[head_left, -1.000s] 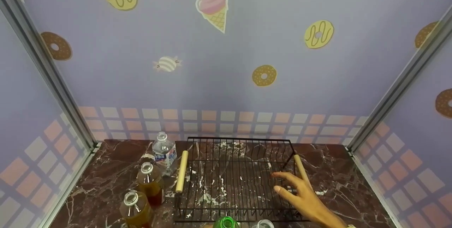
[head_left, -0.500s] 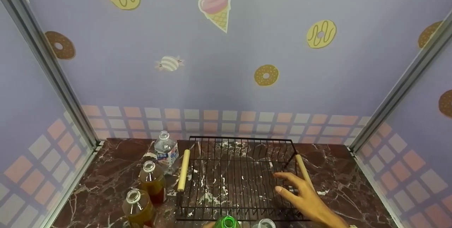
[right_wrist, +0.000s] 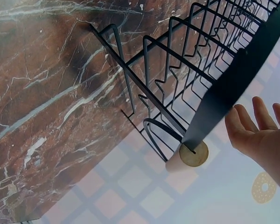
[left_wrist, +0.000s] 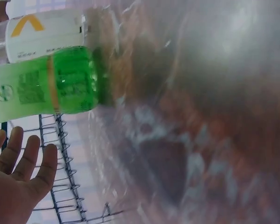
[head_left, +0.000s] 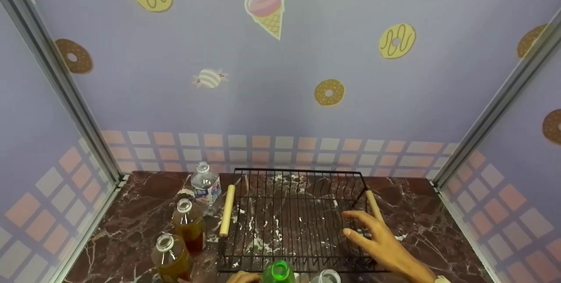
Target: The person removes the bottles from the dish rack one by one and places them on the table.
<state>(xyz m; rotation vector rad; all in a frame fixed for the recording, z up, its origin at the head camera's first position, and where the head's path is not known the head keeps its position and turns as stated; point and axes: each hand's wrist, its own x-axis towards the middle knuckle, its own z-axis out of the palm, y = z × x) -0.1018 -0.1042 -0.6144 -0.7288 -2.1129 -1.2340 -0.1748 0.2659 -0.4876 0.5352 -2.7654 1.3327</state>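
My left hand (left_wrist: 23,175) has its fingers held out beside an uncapped green bottle (left_wrist: 70,84). In the head view it shows at the bottom edge, just left of that bottle. Next to the green bottle stands a clear bottle (head_left: 328,277) with a white label, mostly cut off by the head view. My right hand (head_left: 381,241) hovers over the right end of a black wire dish rack (head_left: 298,256), thumb and fingers spread and nothing held. The rack has a pale wooden handle (head_left: 227,210) at its left end and another wooden handle (head_left: 374,206) near my right hand.
Left of the rack stand two uncapped bottles of amber drink, a nearer amber bottle (head_left: 173,259) and a farther amber bottle (head_left: 189,226). A clear labelled bottle (head_left: 207,189) stands behind them. Patterned walls (head_left: 280,112) enclose the dark marbled tabletop (head_left: 420,213) at the back and sides.
My left hand has come further into the head view beside the green bottle, whose mouth now sits slightly higher and to the left. My right hand has barely shifted.
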